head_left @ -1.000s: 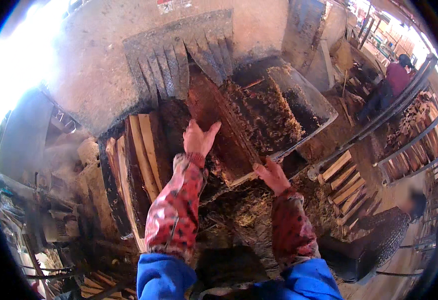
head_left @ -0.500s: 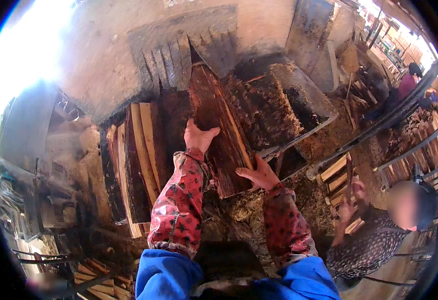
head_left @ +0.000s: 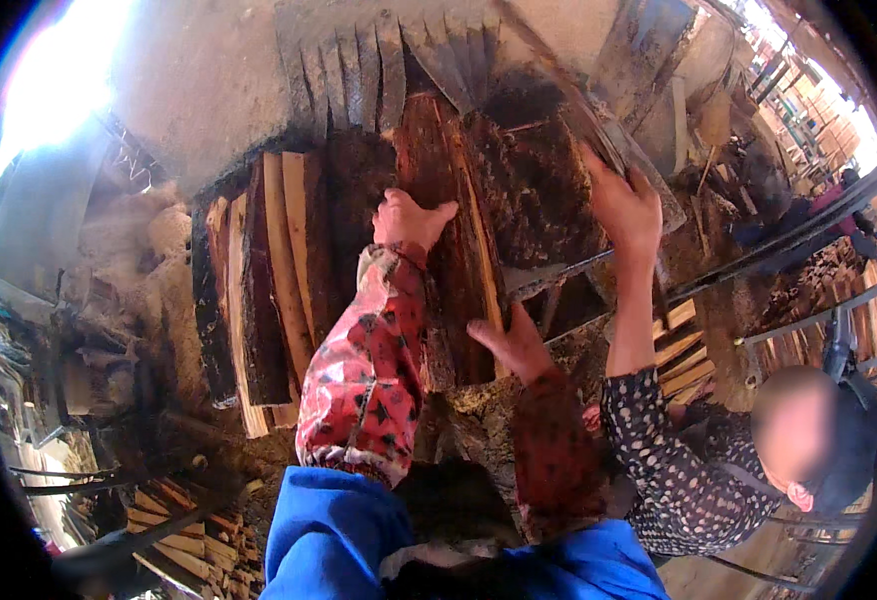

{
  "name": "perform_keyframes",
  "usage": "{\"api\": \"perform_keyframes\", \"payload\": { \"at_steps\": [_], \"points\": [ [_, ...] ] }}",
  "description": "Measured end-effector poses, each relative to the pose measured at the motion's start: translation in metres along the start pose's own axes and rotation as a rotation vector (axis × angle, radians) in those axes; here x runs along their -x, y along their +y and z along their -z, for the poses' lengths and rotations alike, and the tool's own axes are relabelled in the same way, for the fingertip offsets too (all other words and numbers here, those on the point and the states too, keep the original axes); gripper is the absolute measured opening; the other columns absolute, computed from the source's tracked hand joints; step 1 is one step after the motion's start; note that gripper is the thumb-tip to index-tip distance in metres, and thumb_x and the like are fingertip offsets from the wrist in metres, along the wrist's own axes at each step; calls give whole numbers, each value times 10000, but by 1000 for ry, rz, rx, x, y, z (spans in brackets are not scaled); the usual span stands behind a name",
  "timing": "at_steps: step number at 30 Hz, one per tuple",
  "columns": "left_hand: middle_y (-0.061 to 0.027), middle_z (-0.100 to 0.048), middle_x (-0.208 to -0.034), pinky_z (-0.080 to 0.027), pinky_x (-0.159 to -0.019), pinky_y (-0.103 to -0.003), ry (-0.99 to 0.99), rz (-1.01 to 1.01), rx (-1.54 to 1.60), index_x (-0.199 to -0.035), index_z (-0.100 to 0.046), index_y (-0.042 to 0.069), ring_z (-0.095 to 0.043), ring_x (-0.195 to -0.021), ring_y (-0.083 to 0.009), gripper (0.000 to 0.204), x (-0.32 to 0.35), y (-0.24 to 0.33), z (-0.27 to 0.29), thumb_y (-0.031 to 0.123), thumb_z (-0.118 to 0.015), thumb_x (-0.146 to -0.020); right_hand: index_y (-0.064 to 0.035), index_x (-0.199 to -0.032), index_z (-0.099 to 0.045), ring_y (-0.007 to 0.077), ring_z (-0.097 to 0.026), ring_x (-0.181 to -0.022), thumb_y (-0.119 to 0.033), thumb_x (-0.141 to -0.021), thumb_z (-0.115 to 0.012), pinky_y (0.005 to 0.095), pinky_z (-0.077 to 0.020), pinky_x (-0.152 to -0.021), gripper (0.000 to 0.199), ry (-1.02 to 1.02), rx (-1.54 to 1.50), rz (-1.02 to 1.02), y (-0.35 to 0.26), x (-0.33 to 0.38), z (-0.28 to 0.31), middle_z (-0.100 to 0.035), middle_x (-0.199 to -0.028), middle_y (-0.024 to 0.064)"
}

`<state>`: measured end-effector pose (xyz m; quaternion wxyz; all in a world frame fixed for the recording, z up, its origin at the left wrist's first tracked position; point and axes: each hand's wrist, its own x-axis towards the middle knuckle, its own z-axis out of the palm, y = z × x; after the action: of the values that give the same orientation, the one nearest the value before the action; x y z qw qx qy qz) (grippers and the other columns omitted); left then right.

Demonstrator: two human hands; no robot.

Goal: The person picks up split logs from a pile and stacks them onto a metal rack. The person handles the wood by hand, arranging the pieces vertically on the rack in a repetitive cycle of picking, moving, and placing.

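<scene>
Pressing flat with fingers together, the left hand point(head_left: 409, 220) lies on top of a rough bark-edged slab point(head_left: 459, 250) leaning over stacked planks point(head_left: 269, 270). The right hand point(head_left: 511, 345) grips the slab's lower edge, thumb spread. A co-worker's hand point(head_left: 621, 205) rests open on a dark board point(head_left: 534, 195) just beside it.
</scene>
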<state>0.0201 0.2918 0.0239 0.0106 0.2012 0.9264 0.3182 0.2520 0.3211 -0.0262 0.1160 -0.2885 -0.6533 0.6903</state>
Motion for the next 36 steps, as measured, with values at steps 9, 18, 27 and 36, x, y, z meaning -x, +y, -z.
{"api": "perform_keyframes", "payload": {
  "at_steps": [9, 18, 27, 36],
  "points": [
    [-307, -582, -1119, -474, -902, -431, -29, -121, 204, -1255, -418, -64, -569, -1069, -429, 966, 21, -47, -3, 585, -751, -621, -29, -1171, -517, 199, -493, -1166, -181, -794, -628, 343, -397, -986, 421, -271, 1198, 595, -116, -14, -47, -567, -1193, 60],
    [-245, -603, -1125, -455, -900, -467, -56, 11, 223, -1189, -491, -36, -570, -1075, -407, 819, 46, -14, -7, 553, -731, -673, -125, -887, -652, 162, -513, -1121, -166, -748, -571, 333, -424, -942, 165, 56, 1829, 1353, -154, -124, -78, -597, -1105, -34],
    [-198, -636, -1086, -457, -883, -456, -162, 82, 129, -1220, -462, 9, -602, -1039, -382, 847, 54, 7, 12, 540, -770, -636, -175, -1007, -607, 173, -529, -1121, -204, -782, -581, 339, -431, -928, 229, 357, 1753, 816, -107, -132, 38, -578, -1188, -28],
    [-218, -577, -1213, -439, -957, -360, -362, -7, 751, -1306, -398, -110, -553, -1134, -274, 876, 151, -88, 6, 445, -766, -737, -91, -1161, -498, 253, -486, -1163, -303, -763, -663, 377, -394, -972, 481, 152, 208, 262, 20, 58, -10, -532, -1236, 74]
  ]
}}
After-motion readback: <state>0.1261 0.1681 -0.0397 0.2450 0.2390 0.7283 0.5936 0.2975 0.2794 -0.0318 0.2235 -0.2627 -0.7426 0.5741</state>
